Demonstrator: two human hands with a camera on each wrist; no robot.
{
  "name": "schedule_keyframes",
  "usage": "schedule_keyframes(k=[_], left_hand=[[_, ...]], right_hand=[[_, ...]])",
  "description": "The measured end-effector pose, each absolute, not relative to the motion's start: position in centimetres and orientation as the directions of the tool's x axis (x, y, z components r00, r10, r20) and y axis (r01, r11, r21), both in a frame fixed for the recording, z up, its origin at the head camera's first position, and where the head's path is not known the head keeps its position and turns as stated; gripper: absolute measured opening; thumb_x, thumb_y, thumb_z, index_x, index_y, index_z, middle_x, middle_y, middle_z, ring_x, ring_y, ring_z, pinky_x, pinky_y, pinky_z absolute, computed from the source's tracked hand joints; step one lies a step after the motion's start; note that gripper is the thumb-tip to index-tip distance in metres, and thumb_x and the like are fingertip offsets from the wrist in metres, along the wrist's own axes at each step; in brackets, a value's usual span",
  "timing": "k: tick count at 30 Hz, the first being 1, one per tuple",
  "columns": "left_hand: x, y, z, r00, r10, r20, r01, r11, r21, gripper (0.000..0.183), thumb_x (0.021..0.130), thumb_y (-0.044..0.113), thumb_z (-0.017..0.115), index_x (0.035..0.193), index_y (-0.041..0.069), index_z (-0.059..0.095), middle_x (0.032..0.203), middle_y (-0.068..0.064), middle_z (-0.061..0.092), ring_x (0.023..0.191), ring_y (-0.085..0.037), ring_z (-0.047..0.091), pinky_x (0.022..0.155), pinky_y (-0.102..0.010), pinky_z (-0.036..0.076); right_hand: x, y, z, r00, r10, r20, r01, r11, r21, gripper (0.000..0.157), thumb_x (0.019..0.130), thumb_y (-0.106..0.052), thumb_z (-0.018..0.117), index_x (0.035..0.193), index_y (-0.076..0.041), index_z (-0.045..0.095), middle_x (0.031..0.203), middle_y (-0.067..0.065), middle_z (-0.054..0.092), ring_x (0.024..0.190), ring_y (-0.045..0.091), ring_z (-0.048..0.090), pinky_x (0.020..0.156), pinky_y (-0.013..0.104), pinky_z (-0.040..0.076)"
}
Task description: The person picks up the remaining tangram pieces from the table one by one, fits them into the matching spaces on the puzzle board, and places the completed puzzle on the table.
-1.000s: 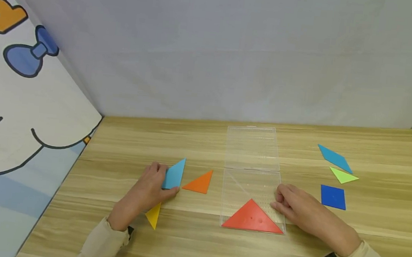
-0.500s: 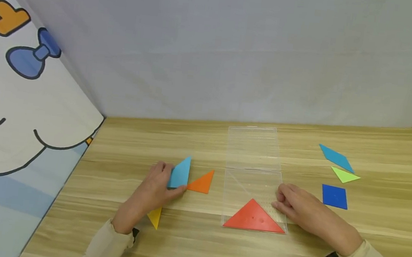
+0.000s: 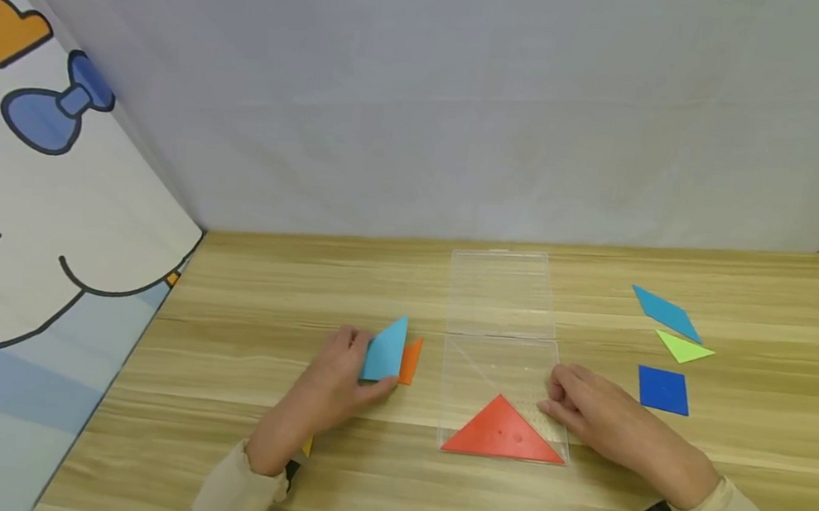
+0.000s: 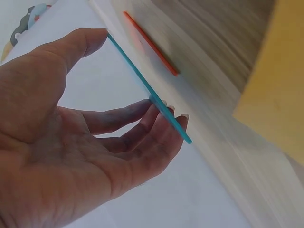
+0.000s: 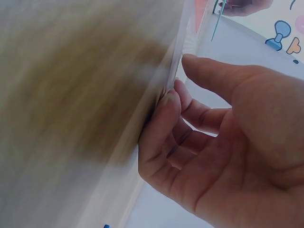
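My left hand (image 3: 340, 377) pinches a light-blue tangram piece (image 3: 386, 351) by its edges, thumb on one edge and fingertips at the other. In the left wrist view this piece (image 4: 142, 78) shows edge-on, apart from the orange triangle (image 4: 151, 43). From the head, it overlaps the orange triangle (image 3: 409, 361). My right hand (image 3: 595, 412) has curled fingers and holds the right edge of a clear plastic case (image 3: 501, 338), which lies unfolded. A red triangle (image 3: 503, 432) lies in the near half of the case. My left forearm mostly hides a yellow triangle (image 3: 308, 445).
To the right lie a blue parallelogram (image 3: 667, 313), a lime-green triangle (image 3: 683, 348) and a dark-blue square (image 3: 663, 390). A pale cloth wall (image 3: 507, 108) stands behind the wooden table (image 3: 287, 276), and a cartoon-printed panel (image 3: 24, 215) is at the left.
My left hand has moved right with the light-blue tangram piece, which now covers part of the orange triangle. The left forearm hides more of the yellow triangle. My right hand stays at the case.
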State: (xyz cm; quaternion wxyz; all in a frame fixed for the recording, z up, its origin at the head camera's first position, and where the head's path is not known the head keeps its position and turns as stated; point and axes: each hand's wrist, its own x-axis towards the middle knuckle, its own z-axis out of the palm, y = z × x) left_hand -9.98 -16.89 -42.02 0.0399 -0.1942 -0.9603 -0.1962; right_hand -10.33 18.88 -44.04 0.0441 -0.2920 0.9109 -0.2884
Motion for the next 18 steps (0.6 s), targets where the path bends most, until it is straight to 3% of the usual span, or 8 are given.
schedule_keyframes(k=[18], left_hand=[[-9.4, -14.2, -41.0, -0.929, 0.357, 0.095, 0.365, 0.844, 0.392, 0.062, 0.089, 0.025, 0.082, 0.130, -0.014, 0.055, 0.116, -0.028, 0.056, 0.105, -0.038, 0.056, 0.089, -0.049, 0.053]], right_hand=[[-10.4, 19.1, -44.0, -0.822, -0.561, 0.095, -0.511, 0.656, -0.556, 0.025, 0.096, -0.012, 0.073, 0.087, -0.017, 0.050, 0.076, -0.011, 0.040, 0.068, 0.001, 0.039, 0.060, 0.023, 0.037]])
